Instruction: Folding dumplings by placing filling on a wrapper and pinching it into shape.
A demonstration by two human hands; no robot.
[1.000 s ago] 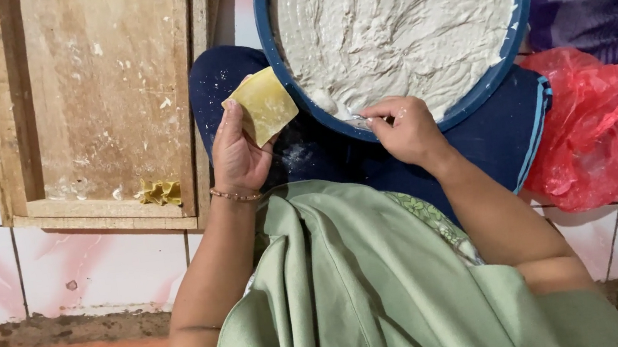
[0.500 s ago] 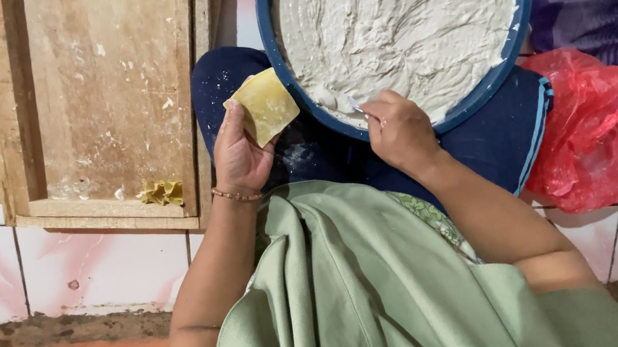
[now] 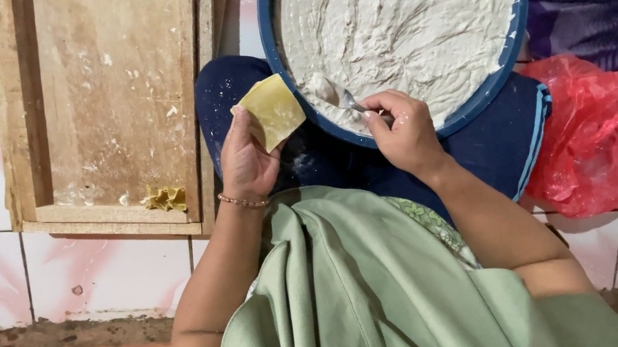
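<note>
The right hand point(image 3: 405, 135) pinches a loaded spoon point(image 3: 339, 96); paste could drip off before reaching the wrapper point(image 3: 272, 110) cupped in the left hand point(image 3: 245, 161).

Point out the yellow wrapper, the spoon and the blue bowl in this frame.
yellow wrapper point(image 3: 273, 110), head view, middle of the flat sheet.
spoon point(image 3: 350, 101), head view, metal neck beside the paste-covered tip.
blue bowl point(image 3: 487, 91), head view, lower right rim.
</note>
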